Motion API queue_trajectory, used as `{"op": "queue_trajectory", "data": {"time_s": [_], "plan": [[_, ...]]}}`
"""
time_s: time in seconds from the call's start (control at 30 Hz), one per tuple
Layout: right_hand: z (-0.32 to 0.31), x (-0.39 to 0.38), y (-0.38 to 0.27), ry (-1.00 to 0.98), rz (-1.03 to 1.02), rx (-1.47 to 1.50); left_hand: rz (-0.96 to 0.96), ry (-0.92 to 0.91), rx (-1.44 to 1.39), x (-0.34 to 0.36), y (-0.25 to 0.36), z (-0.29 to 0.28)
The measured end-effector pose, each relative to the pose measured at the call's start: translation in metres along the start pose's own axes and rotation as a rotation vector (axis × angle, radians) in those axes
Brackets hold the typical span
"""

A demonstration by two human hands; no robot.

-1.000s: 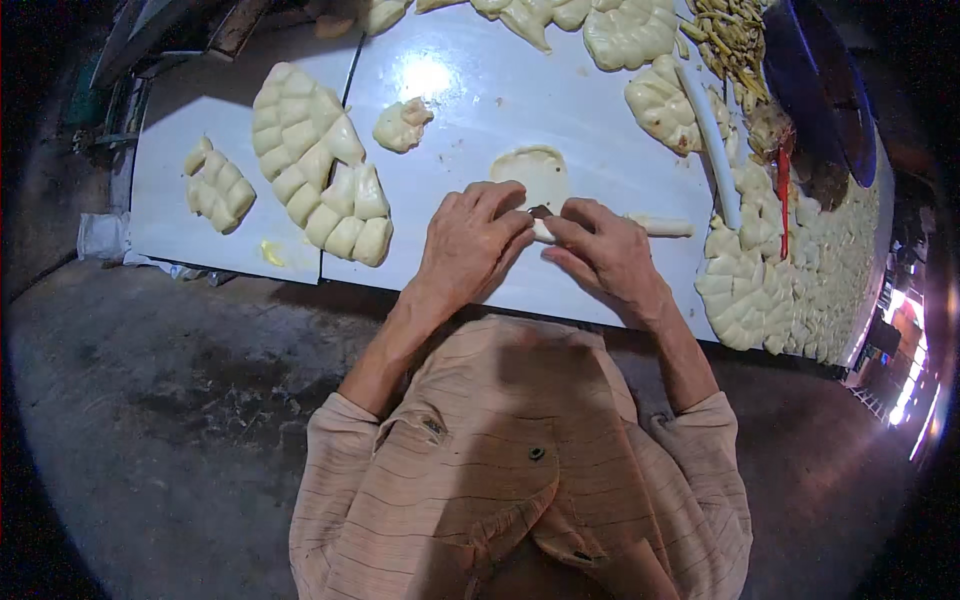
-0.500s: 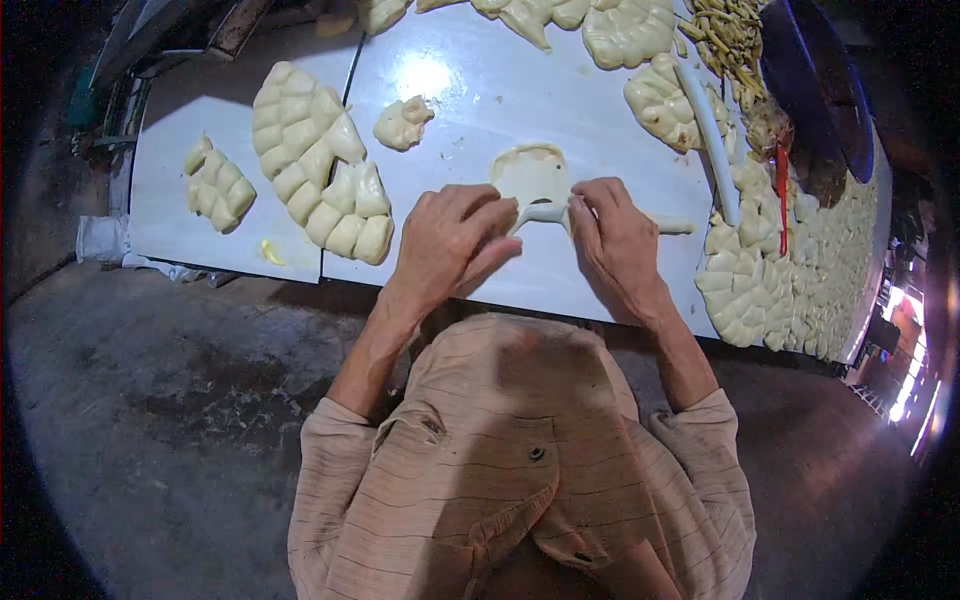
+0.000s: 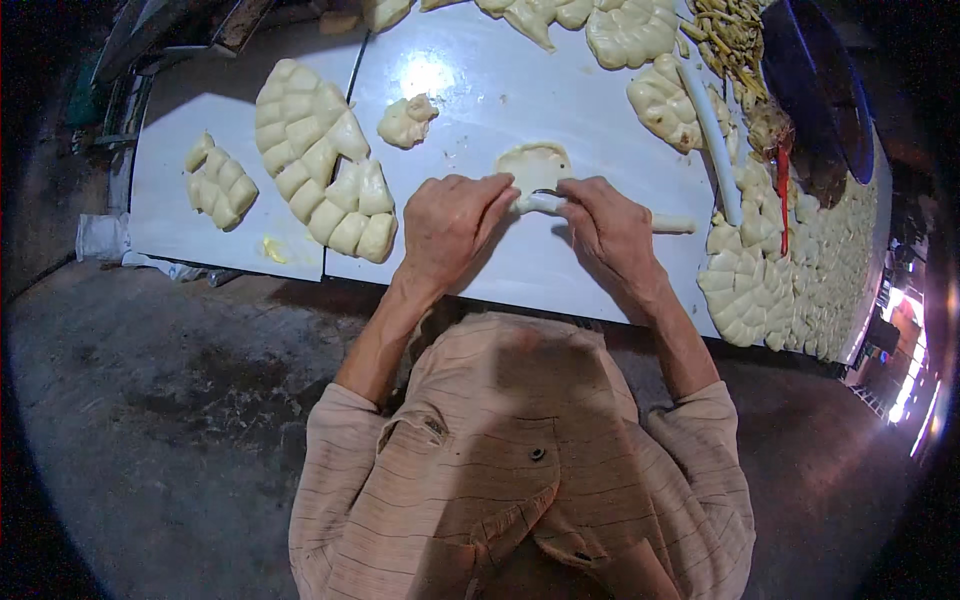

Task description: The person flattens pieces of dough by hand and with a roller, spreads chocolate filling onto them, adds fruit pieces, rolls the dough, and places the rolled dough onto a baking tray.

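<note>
A thin, flattened piece of dough (image 3: 533, 162) lies on the white tabletop in front of me. Its near edge is lifted and curls over, with a small dark strip or gap showing just under the flap. My left hand (image 3: 450, 222) pinches the left end of this edge between thumb and fingers. At the right end, my right hand (image 3: 606, 220) grips the same edge with bent fingers. A slim pale rod (image 3: 673, 224) pokes out to the right from beneath my right hand; whether it passes under the dough is hidden.
Scored dough slabs (image 3: 300, 150) and a smaller one (image 3: 222, 185) lie left, near a torn dough lump (image 3: 407, 122). Flattened dough pieces (image 3: 750, 290) cover the right side, with a pale tube (image 3: 712, 150), yellowish-brown strips (image 3: 728, 40), a red-handled tool (image 3: 783, 205) and a dark blue basin (image 3: 815, 90).
The near edge of the dough has been folded further away from me, so less of the flat sheet shows. My left fingers have closed in and shifted forward along it.
</note>
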State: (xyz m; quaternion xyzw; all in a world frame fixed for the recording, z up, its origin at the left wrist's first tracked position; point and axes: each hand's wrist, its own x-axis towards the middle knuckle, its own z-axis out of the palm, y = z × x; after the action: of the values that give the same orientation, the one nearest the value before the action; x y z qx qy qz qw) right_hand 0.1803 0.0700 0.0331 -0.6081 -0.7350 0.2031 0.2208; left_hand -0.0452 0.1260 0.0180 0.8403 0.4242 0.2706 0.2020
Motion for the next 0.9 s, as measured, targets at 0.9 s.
{"op": "queue_trajectory", "data": {"time_s": [0.9], "plan": [[-0.003, -0.003, 0.01, 0.059, -0.09, -0.054, 0.048, -0.008, -0.056, -0.006, 0.003, 0.006]]}}
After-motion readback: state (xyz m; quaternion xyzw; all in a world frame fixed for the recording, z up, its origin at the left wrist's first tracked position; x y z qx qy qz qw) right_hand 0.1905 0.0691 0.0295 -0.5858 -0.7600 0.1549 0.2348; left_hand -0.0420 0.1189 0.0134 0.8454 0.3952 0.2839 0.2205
